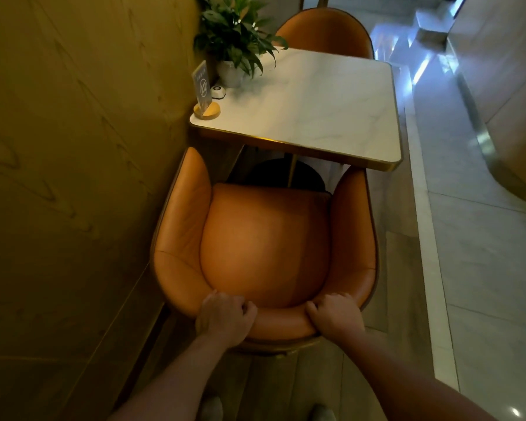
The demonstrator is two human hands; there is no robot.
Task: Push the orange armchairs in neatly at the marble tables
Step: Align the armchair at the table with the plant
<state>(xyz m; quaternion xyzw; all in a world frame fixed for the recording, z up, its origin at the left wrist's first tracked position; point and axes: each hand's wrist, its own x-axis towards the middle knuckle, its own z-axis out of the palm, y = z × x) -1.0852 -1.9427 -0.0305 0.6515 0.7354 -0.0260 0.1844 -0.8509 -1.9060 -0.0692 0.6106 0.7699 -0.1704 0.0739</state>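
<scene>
An orange armchair (264, 247) stands right below me, its open front facing the white marble table (325, 107). The armrest tips reach the table's near gold-trimmed edge; the seat lies outside it. My left hand (223, 317) grips the top of the backrest on its left side. My right hand (334, 314) grips the same rim on the right, fingers curled over the edge. A second orange armchair (325, 34) stands at the table's far side, with only its curved back showing.
A yellow wood-panelled wall (73, 177) runs close along the left of chair and table. On the table's left side stand a potted plant (234, 41), a table-number sign (202, 92) and a small call button (218, 92). A glossy tiled aisle (483, 253) lies to the right.
</scene>
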